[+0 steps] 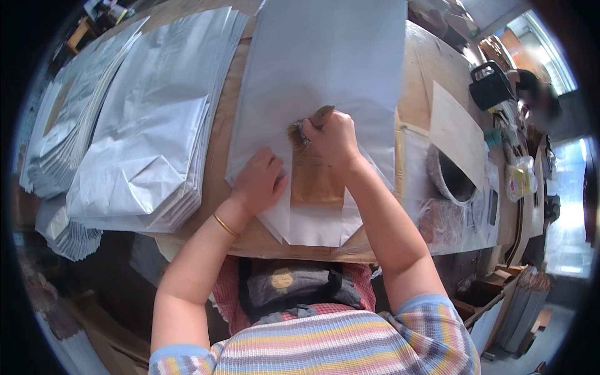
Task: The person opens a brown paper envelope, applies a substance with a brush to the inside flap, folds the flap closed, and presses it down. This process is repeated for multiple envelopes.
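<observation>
A large white paper bag (325, 56) lies flat on the table in front of me, its folded bottom end toward me. My right hand (334, 139) is closed round the wooden handle of a brush (297, 135). The bristles touch the bag at the far end of a brown rectangular patch (317, 185) on the folded end. My left hand (259, 181) rests on the bag to the left of the patch, fingers loosely bent and a little apart, nothing seen in them. A gold-coloured bangle (225, 225) circles the left wrist.
Stacks of folded white paper bags (147, 119) lie to the left. On the right, a board (455, 134) partly covers a dark round container (453, 178), with clear plastic (440, 222) beside it. A blurred person (542, 103) is at the far right, near a black case (490, 85).
</observation>
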`<state>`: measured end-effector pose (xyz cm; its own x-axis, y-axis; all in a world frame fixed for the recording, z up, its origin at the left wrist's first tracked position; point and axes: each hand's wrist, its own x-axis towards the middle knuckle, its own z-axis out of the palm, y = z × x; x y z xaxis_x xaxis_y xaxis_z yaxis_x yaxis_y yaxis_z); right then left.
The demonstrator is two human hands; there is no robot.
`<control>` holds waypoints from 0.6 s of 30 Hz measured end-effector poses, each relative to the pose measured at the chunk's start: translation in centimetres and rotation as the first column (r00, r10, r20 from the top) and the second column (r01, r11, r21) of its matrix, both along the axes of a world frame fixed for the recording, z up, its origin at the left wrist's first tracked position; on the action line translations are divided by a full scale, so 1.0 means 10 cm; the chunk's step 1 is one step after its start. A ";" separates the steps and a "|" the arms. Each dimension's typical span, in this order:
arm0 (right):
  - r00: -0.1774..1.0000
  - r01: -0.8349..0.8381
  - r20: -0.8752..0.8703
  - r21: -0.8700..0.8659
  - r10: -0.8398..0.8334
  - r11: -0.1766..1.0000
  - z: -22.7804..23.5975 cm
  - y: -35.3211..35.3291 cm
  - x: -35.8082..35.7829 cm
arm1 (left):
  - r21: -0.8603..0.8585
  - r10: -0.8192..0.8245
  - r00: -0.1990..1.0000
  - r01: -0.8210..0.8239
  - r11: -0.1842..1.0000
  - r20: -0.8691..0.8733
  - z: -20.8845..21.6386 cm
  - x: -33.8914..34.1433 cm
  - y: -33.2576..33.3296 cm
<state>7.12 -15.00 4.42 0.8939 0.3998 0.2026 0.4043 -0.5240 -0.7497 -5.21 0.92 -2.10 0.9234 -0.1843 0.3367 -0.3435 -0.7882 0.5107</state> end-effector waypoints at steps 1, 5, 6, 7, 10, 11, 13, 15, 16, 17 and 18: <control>0.999 0.032 0.037 -0.057 -0.030 0.998 0.05 -0.06 0.06 | 0.003 -0.005 1.000 0.005 1.000 0.006 0.01 0.01 -0.01; 0.967 -0.201 0.216 0.340 0.132 0.919 0.22 -0.67 -0.37 | 0.112 0.051 0.996 -0.059 0.992 0.066 -0.16 0.01 -0.02; 0.971 -0.212 0.170 0.279 0.169 0.936 0.20 -0.94 -0.56 | 0.121 0.045 0.995 -0.055 0.991 0.084 -0.20 0.01 -0.02; 0.973 -0.219 0.118 0.214 0.197 0.952 0.21 -1.22 -0.75 | 0.123 0.034 0.994 -0.047 0.991 0.103 -0.20 0.01 0.00; 0.930 0.030 0.367 -0.157 0.030 0.987 0.29 -2.22 -0.90 | 0.109 0.040 0.999 -0.040 0.993 0.005 -0.14 -0.02 0.01; 0.879 0.182 0.473 -0.208 -0.064 0.961 0.27 -2.60 -0.89 | 0.108 0.040 0.999 -0.039 0.993 -0.008 -0.11 -0.02 -0.02; 0.799 0.346 0.596 -0.355 -0.075 0.868 0.29 -3.18 -0.94 | 0.107 0.022 1.000 -0.022 0.994 0.009 -0.12 -0.03 -0.05; 0.842 0.271 0.535 -0.538 0.075 0.798 0.31 -3.57 -1.08 | 0.103 -0.003 0.999 -0.001 0.995 0.043 -0.14 0.01 -0.07; 0.849 0.232 0.506 -0.616 0.153 0.753 0.31 -3.63 -1.13 | 0.112 -0.013 0.998 0.006 0.994 0.059 -0.13 -0.01 -0.04; 0.851 0.191 0.471 -0.691 0.233 0.697 0.30 -3.63 -1.16 | 0.120 -0.020 0.997 0.011 0.993 0.074 -0.13 -0.02 -0.01; 0.859 0.228 0.474 -0.691 0.192 0.686 0.41 -3.46 -1.16 | 0.150 0.006 0.998 0.003 0.989 -0.061 -0.08 -0.04 0.03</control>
<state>-4.47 -49.61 8.50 0.7667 0.5879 0.2580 0.5708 -0.8081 0.1452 -5.62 1.18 -2.88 0.9417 -0.2274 0.2480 -0.3143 -0.8579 0.4065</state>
